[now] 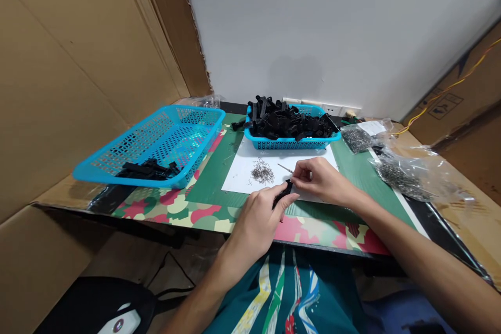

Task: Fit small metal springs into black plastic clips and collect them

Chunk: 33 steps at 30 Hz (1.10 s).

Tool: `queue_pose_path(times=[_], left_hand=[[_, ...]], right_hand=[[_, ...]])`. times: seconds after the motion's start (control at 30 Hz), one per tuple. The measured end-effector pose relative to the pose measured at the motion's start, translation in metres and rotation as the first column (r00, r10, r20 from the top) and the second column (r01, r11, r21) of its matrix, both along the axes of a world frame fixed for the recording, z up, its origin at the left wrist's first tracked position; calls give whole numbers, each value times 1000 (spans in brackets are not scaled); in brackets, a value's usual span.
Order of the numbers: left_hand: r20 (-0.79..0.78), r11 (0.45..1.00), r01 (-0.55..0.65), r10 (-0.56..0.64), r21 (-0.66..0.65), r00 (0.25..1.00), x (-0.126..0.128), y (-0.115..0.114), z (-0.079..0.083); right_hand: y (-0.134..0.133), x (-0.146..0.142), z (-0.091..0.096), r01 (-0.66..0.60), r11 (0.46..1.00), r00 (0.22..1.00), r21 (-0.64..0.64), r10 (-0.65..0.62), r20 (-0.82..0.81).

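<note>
My left hand (pixel 260 209) is closed around a small black plastic part (pixel 282 194), held low over the front of the green mat. Between the closed fingers of my right hand (pixel 318 180) is a thin metal tool (pixel 285 168), its tip pointing up and left; its exact kind does not show. The right fingertips meet the far end of the black part, and whatever they pinch there is hidden. Just left of my hands, a pile of tiny metal pieces (pixel 262 172) lies on a white sheet of paper (pixel 235 180).
Behind the paper, a blue basket (pixel 291 143) is heaped with black plastic parts (pixel 289 120). At left, a larger blue basket (pixel 178 180) holds several black parts (pixel 148 169). Clear bags of small metal pieces (pixel 399 177) lie at right. Cardboard (pixel 78 52) walls the left side.
</note>
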<state>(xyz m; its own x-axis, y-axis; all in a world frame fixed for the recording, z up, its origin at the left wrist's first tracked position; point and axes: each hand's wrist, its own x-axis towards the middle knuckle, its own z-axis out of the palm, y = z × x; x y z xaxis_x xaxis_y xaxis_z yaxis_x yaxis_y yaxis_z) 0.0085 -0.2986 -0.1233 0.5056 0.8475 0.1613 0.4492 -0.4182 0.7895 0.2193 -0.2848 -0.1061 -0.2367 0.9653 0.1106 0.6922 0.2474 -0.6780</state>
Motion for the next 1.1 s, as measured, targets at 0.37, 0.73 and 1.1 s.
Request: queue_pose_path(times=[0.37,0.73,1.1], left_hand=[[-101,989,10,5,148,995,3,-2,0],[-198,980,-35,74,197,977,5,-1,-5],[-302,967,-29,107,252,947,8,-3,-5]], right_hand=[[0,-7,2,-61,998,996,33,59,73],[6,18,12,-2,984,984,176,-29,174],[5,4,9,-10,1000,977,29,4,214]])
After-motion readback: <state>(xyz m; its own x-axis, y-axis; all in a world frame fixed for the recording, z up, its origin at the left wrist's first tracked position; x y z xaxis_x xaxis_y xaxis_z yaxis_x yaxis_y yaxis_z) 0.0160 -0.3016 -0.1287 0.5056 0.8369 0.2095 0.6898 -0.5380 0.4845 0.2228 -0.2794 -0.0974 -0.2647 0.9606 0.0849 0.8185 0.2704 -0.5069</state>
